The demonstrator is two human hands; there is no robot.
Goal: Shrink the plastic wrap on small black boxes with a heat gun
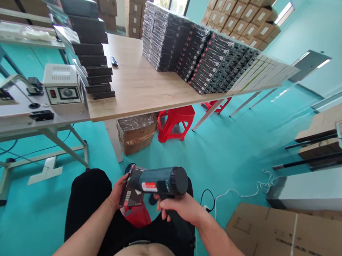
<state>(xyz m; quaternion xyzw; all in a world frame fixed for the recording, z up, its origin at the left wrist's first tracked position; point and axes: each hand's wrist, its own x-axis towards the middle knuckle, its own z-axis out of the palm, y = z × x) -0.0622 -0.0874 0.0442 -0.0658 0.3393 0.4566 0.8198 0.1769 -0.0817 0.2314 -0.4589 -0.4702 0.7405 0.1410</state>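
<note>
My right hand [178, 206] is wrapped round the handle of a dark blue-green heat gun [159, 180] with a black rear cap and a red-and-white label. Its nozzle points left, over a flat black box [131, 197] with red and white print. That box is in my left hand [117, 191], its fingers closed on the left edge. The heat gun hides part of the box, so I cannot tell whether nozzle and box touch. Both are above my lap, with a red stool [139, 216] showing between my legs.
A wooden table [127, 78] bears a leaning stack of black boxes [89, 60] and rows of film-wrapped boxes [209, 58]. Left is a sealing machine [63, 90]. Below are a carton [136, 134] and a red stool [176, 122]. A large carton [299, 243] and white cable [237, 191] lie right.
</note>
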